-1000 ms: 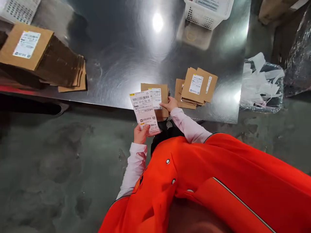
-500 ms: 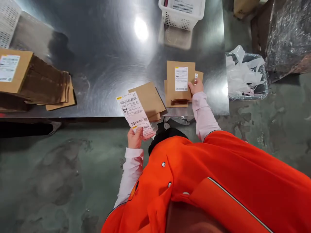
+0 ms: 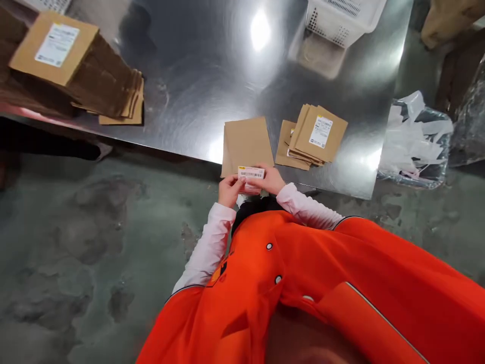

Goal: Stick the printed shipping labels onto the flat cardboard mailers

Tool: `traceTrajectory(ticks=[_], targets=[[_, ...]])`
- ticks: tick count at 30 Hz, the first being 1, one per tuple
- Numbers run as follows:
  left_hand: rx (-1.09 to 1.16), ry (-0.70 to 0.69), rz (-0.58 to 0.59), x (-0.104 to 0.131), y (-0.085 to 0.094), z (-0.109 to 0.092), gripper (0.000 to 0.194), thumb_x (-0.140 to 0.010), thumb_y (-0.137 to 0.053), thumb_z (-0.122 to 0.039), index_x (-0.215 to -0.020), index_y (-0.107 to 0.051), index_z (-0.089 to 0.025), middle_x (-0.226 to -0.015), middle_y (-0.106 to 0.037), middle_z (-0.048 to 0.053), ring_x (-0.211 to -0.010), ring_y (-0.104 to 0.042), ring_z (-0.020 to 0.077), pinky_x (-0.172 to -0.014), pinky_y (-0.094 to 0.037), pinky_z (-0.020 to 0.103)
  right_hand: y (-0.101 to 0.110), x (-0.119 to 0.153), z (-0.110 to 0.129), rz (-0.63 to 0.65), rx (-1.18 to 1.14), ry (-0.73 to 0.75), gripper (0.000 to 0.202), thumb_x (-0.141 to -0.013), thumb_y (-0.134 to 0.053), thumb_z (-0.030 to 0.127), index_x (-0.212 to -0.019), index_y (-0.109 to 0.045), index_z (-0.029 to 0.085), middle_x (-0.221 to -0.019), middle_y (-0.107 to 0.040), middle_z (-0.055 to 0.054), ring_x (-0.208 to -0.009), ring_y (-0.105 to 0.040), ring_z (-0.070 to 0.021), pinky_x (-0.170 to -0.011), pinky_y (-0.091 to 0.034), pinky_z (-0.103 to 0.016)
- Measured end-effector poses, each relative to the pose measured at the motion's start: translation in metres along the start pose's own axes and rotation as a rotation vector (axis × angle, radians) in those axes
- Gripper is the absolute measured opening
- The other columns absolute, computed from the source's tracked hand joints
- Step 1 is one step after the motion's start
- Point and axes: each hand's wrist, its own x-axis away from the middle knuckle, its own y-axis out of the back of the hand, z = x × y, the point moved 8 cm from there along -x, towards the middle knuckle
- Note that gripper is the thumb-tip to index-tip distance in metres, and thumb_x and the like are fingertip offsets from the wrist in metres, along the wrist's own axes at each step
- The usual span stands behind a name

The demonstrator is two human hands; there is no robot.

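Note:
My left hand [image 3: 229,190] and my right hand [image 3: 270,179] meet at the table's near edge, both closed on a strip of printed shipping labels [image 3: 250,173]. The strip looks folded or bent back, so only a short part with a barcode shows. Just beyond my hands lies a plain brown cardboard mailer [image 3: 248,139], with no label visible on it. To its right sits a small stack of cardboard mailers [image 3: 337,134], the top one bearing a white shipping label [image 3: 321,131].
A tall pile of cardboard mailers [image 3: 85,48] stands at the table's left. On the metal table [image 3: 197,76], a white plastic basket [image 3: 337,25] is at the far right. Beyond the right edge, a plastic-lined bin [image 3: 417,144] holds white paper strips.
My right hand has left the mailer stack and joined my left hand on the label strip. The strip, spread out long before, now shows only a short part. The view has shifted and tilted.

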Motion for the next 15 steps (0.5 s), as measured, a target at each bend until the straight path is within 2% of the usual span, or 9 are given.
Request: traceTrajectory(ticks=[2,4,7,9,10,12,15], targets=[[0.029,0.037,0.009,0.004,-0.010,0.012,0.043,-0.048,-0.092,-0.048,-0.068,-0.070,-0.017,-0.071,-0.072,0.003,-0.068,-0.066,0.0185,-0.070,-0.056,0.032,0.020,-0.005,0.015,-0.052,0.104,0.059,0.027,-0.078,-0.077,0.032,-0.102,-0.078,0.018,-0.100,-0.078,-0.006,-0.092,-0.073,-0.0209,-0.089,-0.056,-0.033],[0.083,0.052,-0.043,0.010,-0.019,0.025,0.047,-0.047,-0.091,-0.053,-0.065,-0.066,-0.018,-0.065,-0.069,0.001,-0.062,-0.063,0.0159,-0.065,-0.054,0.029,0.026,-0.007,0.026,-0.009,0.226,0.092,0.015,-0.082,-0.074,0.028,-0.092,-0.080,0.019,-0.092,-0.079,-0.005,-0.086,-0.072,-0.0199,-0.084,-0.054,-0.031],[0.110,0.054,-0.199,0.017,-0.025,0.042,0.052,-0.053,-0.087,-0.059,-0.056,-0.053,-0.020,-0.055,-0.062,-0.002,-0.055,-0.058,0.0131,-0.056,-0.050,0.026,0.032,-0.011,0.025,0.010,0.309,0.060,0.013,-0.079,-0.076,0.027,-0.089,-0.081,0.019,-0.087,-0.078,-0.004,-0.080,-0.070,-0.0191,-0.078,-0.052,-0.030],[0.112,0.072,-0.263,0.017,-0.029,0.052,0.052,-0.055,-0.087,-0.057,-0.055,-0.049,-0.021,-0.055,-0.061,-0.003,-0.057,-0.060,0.0140,-0.056,-0.050,0.026,0.035,-0.021,0.019,0.014,0.303,0.033,0.013,-0.078,-0.078,0.028,-0.086,-0.080,0.017,-0.083,-0.077,-0.003,-0.078,-0.069,-0.0185,-0.075,-0.052,-0.029],[0.127,0.092,-0.255,0.016,-0.031,0.057,0.049,-0.054,-0.089,-0.053,-0.058,-0.052,-0.021,-0.059,-0.064,-0.002,-0.060,-0.063,0.0154,-0.058,-0.052,0.028,0.038,-0.030,0.017,0.012,0.297,0.029,0.013,-0.078,-0.078,0.028,-0.084,-0.079,0.017,-0.082,-0.076,-0.003,-0.077,-0.068,-0.0182,-0.075,-0.052,-0.029],[0.179,0.177,-0.162,0.011,-0.040,0.069,0.045,-0.047,-0.094,-0.042,-0.070,-0.063,-0.019,-0.072,-0.072,0.002,-0.069,-0.068,0.0197,-0.066,-0.057,0.033,0.044,-0.059,0.018,-0.013,0.308,0.055,0.014,-0.076,-0.080,0.028,-0.082,-0.078,0.016,-0.085,-0.075,-0.004,-0.082,-0.068,-0.0180,-0.079,-0.053,-0.030],[0.262,0.363,0.004,0.011,-0.051,0.093,0.056,-0.039,-0.097,-0.035,-0.086,-0.072,-0.016,-0.090,-0.077,0.009,-0.081,-0.072,0.0260,-0.079,-0.060,0.044,0.058,-0.120,0.026,-0.117,0.396,0.131,0.014,-0.073,-0.082,0.025,-0.081,-0.077,0.014,-0.106,-0.072,-0.006,-0.100,-0.066,-0.0197,-0.095,-0.051,-0.033]])
